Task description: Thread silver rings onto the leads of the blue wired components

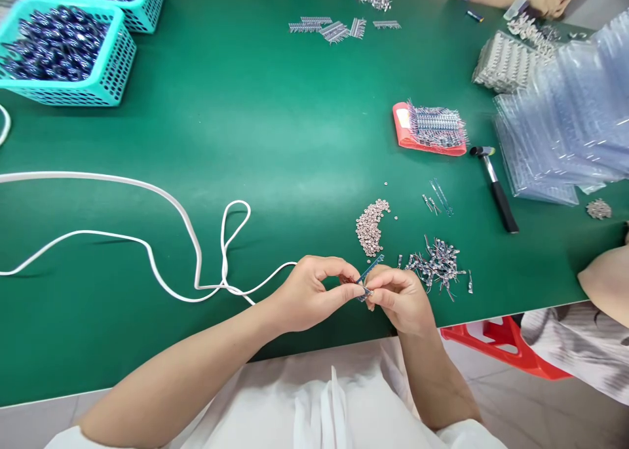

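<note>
Near the table's front edge my left hand and my right hand meet, both pinched on a small blue electronic component with thin metal leads. My left fingertips grip its lower end and my right fingers hold its other side. Just beyond my hands lies a heap of small pinkish round parts. A loose pile of blue components with wire leads sits right of my right hand.
A white cable loops across the green table. Two teal baskets of blue parts stand far left. A red tray, a small hammer, clear plastic bags and another person's arm are on the right.
</note>
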### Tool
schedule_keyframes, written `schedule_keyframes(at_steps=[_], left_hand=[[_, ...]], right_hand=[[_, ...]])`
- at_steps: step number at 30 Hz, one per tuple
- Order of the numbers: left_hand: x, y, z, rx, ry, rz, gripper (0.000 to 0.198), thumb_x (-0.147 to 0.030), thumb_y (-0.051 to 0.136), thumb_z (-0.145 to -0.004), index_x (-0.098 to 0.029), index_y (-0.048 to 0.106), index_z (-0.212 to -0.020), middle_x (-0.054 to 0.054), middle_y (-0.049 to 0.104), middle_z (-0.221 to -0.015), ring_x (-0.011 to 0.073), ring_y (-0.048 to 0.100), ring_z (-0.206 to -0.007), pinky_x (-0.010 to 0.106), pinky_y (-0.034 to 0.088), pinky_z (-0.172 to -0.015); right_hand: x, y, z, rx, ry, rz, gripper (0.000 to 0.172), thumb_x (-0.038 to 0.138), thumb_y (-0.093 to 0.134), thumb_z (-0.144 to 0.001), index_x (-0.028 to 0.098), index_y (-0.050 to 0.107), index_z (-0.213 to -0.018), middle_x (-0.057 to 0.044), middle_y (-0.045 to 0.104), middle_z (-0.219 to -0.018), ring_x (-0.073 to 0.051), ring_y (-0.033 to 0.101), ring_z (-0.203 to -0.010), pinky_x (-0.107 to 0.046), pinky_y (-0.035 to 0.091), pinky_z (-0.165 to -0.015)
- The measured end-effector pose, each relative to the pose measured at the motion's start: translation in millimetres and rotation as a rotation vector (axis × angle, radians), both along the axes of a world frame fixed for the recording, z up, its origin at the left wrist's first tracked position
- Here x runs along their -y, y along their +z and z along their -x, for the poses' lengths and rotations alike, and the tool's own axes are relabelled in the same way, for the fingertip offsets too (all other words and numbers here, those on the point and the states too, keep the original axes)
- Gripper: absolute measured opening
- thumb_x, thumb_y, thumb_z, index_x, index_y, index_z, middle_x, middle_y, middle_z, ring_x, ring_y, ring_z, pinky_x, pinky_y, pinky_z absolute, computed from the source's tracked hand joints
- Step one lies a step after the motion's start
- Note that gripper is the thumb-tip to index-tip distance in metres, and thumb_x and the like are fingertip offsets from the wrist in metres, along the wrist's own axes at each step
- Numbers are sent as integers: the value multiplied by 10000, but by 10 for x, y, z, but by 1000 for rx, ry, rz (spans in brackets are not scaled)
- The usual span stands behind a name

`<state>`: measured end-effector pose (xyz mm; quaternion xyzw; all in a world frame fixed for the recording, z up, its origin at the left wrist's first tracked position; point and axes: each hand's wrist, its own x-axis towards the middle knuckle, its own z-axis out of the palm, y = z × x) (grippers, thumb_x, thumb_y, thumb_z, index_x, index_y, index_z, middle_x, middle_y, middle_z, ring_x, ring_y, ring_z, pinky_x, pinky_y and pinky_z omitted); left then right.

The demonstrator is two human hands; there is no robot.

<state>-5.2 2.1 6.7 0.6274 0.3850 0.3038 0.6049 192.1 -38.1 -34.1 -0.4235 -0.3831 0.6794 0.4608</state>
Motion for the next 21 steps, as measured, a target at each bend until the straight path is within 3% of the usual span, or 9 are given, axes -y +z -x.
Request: schedule_keyframes(at_steps=[21], left_hand=[[11, 18, -10, -15, -58, -12, 151, -199, 663, -844, -160, 720, -710, 36, 710, -699, 141, 623, -630, 244, 484, -628]], right_hand=[[7, -60, -17, -135, 79, 135, 136, 289, 882, -662, 229, 784, -734, 6, 653, -643, -107, 609, -502, -227, 525, -442]])
